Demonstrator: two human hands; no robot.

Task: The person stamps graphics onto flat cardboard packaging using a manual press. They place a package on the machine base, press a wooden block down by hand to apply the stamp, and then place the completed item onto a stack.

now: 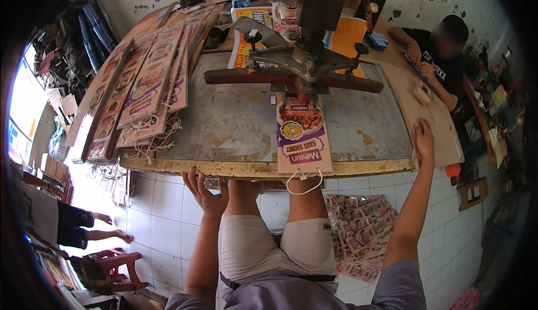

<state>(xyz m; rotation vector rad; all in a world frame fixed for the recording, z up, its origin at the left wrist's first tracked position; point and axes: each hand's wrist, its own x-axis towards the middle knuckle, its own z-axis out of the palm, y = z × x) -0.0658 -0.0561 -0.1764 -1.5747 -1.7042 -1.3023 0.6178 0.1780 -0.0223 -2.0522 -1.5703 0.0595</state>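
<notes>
My left hand [205,193] is at the front edge of the worktable, fingers spread and nothing in them. On the right, my right hand [424,140] rests by the table's side edge with its fingers stretched out. Between them, a long printed hanging card [301,136] lies on the grey metal tabletop [230,125]. Its far end is under a heavy press [302,66] with a reddish crossbar. A white string loop [305,182] hangs from the card's near end, over the table edge.
Stacks of similar strung cards [151,80] cover the table's left side. Printed sheets [364,231] lie on the floor below. A co-worker [443,58] sits at the far right, hands on the board. A red stool [120,268] and another person stand at the left.
</notes>
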